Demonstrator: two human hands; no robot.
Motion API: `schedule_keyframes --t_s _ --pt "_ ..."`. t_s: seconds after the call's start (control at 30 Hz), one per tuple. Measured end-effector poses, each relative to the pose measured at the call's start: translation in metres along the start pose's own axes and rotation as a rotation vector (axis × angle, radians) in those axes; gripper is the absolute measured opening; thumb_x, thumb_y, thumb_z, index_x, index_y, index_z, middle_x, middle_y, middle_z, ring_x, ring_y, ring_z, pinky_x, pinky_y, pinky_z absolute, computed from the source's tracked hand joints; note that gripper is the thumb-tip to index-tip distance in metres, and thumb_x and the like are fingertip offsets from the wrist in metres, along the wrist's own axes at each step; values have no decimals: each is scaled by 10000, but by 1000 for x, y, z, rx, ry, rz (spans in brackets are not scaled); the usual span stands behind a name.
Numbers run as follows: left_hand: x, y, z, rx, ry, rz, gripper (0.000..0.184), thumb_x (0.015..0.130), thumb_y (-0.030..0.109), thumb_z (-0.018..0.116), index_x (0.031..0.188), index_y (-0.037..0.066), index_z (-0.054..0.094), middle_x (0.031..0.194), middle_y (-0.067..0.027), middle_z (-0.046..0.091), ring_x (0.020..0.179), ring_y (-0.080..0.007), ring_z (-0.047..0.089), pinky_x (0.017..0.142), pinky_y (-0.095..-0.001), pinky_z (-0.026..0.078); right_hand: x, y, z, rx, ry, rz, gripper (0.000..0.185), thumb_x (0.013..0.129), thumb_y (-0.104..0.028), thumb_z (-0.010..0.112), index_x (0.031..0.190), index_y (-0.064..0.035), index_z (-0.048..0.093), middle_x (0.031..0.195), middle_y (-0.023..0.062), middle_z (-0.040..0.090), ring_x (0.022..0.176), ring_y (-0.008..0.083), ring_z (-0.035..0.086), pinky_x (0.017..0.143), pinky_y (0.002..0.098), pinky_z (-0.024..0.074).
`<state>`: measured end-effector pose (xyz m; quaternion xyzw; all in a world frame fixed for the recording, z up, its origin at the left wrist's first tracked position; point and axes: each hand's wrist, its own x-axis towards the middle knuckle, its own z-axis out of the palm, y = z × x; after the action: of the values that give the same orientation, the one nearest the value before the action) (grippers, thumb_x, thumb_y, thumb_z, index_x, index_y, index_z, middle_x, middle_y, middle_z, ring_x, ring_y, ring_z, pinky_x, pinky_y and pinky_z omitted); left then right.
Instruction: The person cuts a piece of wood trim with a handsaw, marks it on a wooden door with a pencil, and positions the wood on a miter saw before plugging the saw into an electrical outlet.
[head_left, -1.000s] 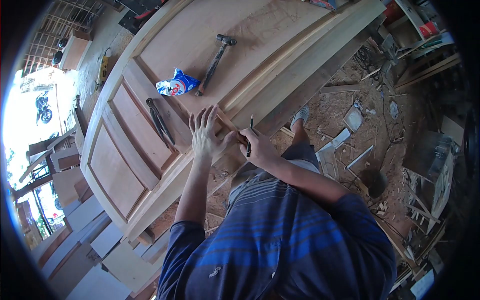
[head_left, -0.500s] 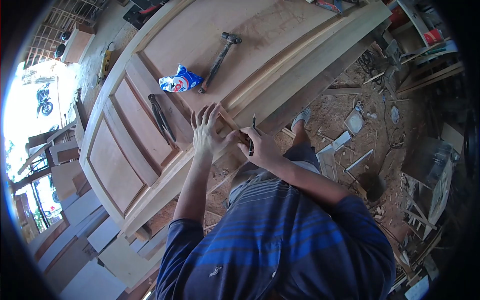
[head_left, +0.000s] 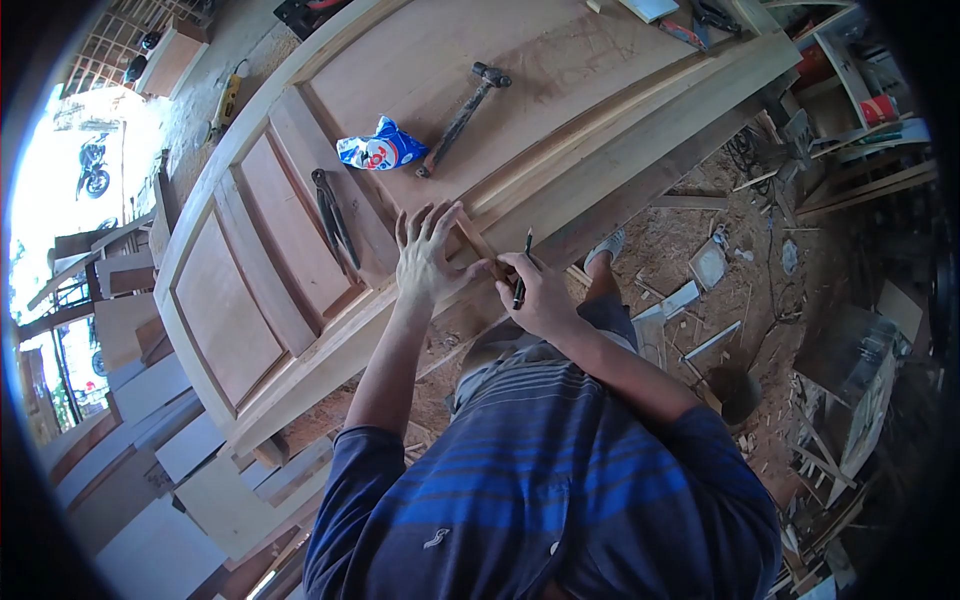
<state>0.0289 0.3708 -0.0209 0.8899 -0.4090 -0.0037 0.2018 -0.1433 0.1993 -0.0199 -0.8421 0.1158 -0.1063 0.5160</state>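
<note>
My left hand (head_left: 428,262) lies over the edge of a panelled wooden headboard-like piece (head_left: 560,180), its fingers spread and the thumb reaching toward my right hand. A short wooden strip (head_left: 477,236) runs between the two hands, across the frame edge. In my right hand (head_left: 543,300) is a dark pencil (head_left: 528,243), point upward, while the fingertips meet near the strip's near end. Whether they also pinch the strip is hidden. Beyond my left hand lie pincers (head_left: 335,220), a crumpled blue-and-white packet (head_left: 382,148) and a hammer (head_left: 463,120), all on the panels.
More tools (head_left: 700,30) lie at the panel's far end. Wood boards (head_left: 150,540) are stacked at lower left. Sawdust, offcuts and cables cover the floor (head_left: 740,290) at right, beside my foot (head_left: 605,248). A motorcycle (head_left: 93,168) stands outside.
The view has shifted slightly, so the panel and tools appear a little further right. Both hands keep nearly the same pose at the strip, and the pencil stays in my right hand.
</note>
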Motion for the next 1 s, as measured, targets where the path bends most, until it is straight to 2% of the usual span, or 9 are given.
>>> schedule_keyframes --t_s 0.07,0.2,0.27,0.8,1.0 --pt "0 4 -5 -6 -4 12 1106 707 623 976 1613 153 552 1614 -91 613 1564 -361 480 1368 -637 201 -3 0 0 -13 -2 -6 413 969 -112 793 1343 -5 655 1151 231 756 972 417 773 851 497 632" --pt "0 9 -12 -30 -26 16 1088 688 566 1001 1593 140 573 1594 -91 638 1556 -355 496 1370 -628 211 -9 3 0 -37 -5 -35 405 962 -105 783 1336 -21 652 1128 249 745 998 453 759 854 522 628" --pt "0 10 -13 -46 -21 35 1070 688 555 1002 1581 135 587 1586 -91 645 1547 -354 507 1371 -625 214 -12 4 0 -25 -8 -28 413 967 -124 778 1350 -48 641 1133 272 733 997 494 753 838 556 629" --pt "1 5 -8 -37 -7 82 1016 708 479 1015 1564 129 594 1566 -116 644 1506 -363 546 1325 -627 293 -13 4 -2 -22 35 -24 402 958 -99 779 1331 -56 635 1120 260 726 978 488 765 809 558 645" --pt "0 4 -7 -33 -16 73 1004 714 483 1013 1562 139 601 1569 -111 643 1508 -354 545 1332 -638 282 -13 3 -2 -27 60 -37 388 947 -86 779 1309 -54 642 1092 245 735 962 474 767 808 552 645"
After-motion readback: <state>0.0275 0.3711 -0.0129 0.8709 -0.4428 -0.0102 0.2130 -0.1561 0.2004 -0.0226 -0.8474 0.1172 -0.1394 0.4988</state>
